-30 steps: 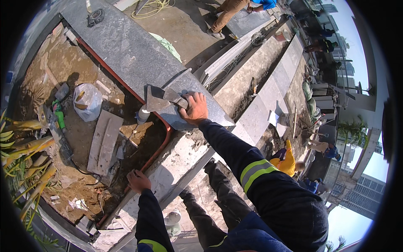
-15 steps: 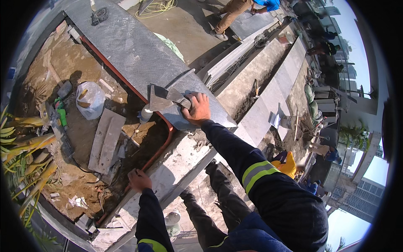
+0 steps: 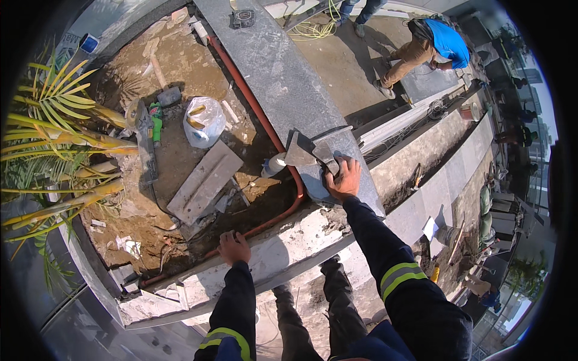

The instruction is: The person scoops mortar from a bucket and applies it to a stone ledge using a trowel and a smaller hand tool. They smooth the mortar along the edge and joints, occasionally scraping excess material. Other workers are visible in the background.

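My right hand [image 3: 343, 179] is at the near end of a long grey stone slab [image 3: 283, 72], its fingers closed on a flat grey flared piece [image 3: 326, 154] that looks like a scraper blade. Just left of that piece, a second flared metal blade [image 3: 300, 150] juts over the slab's edge. A thin curved grey strip [image 3: 332, 132] lies behind both. My left hand [image 3: 234, 247] leans on the inner edge of the rough pale wall [image 3: 289, 249], fingers bent over it and apart. Beside it runs an orange pipe [image 3: 271, 224]. Its fingertips are partly hidden.
Inside the planter bed lie a white plastic bag [image 3: 205, 126], stone offcuts [image 3: 205, 182], a hammer [image 3: 168, 96], an angle grinder [image 3: 146, 144] and a green bottle [image 3: 156, 123]. Palm fronds [image 3: 66, 141] crowd the left. A person in blue [image 3: 447, 43] bends over another slab.
The view has swung, so the slab, bed and both hands sit farther right in the picture. My right hand stays closed on the grey piece; my left hand stays at the wall edge.
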Demonstrator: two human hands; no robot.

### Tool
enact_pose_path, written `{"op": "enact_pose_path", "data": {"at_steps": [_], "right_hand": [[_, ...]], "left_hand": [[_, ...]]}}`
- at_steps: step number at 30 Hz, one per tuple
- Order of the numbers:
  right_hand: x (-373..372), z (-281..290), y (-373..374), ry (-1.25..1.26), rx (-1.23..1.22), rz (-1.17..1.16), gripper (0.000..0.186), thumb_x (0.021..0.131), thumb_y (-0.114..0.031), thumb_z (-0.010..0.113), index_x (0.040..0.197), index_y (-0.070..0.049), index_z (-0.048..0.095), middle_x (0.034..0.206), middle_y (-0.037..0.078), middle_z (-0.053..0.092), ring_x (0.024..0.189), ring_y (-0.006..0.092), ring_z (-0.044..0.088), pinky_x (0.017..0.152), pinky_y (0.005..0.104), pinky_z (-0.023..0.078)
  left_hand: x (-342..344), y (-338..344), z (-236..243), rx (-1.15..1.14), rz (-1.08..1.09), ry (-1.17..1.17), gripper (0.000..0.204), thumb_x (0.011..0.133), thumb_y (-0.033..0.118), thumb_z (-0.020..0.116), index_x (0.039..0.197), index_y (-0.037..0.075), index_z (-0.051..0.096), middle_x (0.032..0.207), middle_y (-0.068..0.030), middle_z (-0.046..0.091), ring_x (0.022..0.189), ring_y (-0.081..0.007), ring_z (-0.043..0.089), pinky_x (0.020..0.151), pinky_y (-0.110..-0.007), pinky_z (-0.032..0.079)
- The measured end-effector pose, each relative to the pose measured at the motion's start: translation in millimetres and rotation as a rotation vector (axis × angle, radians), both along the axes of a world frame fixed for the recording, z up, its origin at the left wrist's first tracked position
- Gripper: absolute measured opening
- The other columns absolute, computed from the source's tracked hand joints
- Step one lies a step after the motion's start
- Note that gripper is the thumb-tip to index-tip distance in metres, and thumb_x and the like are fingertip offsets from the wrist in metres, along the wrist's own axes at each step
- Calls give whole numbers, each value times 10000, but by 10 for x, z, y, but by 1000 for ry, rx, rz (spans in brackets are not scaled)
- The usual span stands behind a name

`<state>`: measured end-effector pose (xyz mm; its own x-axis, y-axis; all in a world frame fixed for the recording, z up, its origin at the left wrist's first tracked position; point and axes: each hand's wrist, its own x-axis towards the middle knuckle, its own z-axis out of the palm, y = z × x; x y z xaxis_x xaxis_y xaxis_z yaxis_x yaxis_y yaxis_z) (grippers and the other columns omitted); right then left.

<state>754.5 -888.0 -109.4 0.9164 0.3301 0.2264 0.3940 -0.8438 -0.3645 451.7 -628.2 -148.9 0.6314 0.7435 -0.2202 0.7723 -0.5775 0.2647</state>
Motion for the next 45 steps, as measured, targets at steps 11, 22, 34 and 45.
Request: {"op": "enact_pose_path", "data": {"at_steps": [11, 22, 34, 45], "right_hand": [[32, -39, -86, -35, -2, 6, 541, 751, -343, 708, 1229, -101, 630, 1137, 179, 559, 1080, 386, 508, 959, 501, 399], [118, -178, -232, -16, -103, 95, 538, 819, -357, 729, 1232, -32, 611, 1155, 217, 576, 1131, 436, 510, 993, 524, 417], [-1308, 230, 965, 519, 31, 579, 362, 819, -274, 760, 977, 21, 621, 961, 233, 630, 963, 441, 621, 825, 520, 483], [-2441, 76, 2509, 627, 36, 640, 426, 795, -316, 756, 1003, 45, 671, 907, 268, 702, 922, 457, 676, 810, 528, 520]], "left_hand": [[-41, -87, -52, -4, 26, -72, 367, 989, 369, 555, 1139, 58, 679, 1200, -125, 621, 1145, -335, 586, 968, -490, 425], [-822, -191, 469, -30, 198, -492, 221, 979, 168, 593, 1139, 35, 669, 1167, -156, 610, 1100, -375, 582, 947, -473, 444], [-3130, -2183, 1441, -635, 678, -243, 214, 1012, 172, 595, 1099, 5, 698, 698, -119, 676, 651, -212, 681, 637, -360, 532], [-5468, -4329, 1679, -937, 692, 341, 323, 926, 357, 668, 1101, 90, 713, 1021, -199, 742, 970, -392, 714, 875, -492, 564]]}}
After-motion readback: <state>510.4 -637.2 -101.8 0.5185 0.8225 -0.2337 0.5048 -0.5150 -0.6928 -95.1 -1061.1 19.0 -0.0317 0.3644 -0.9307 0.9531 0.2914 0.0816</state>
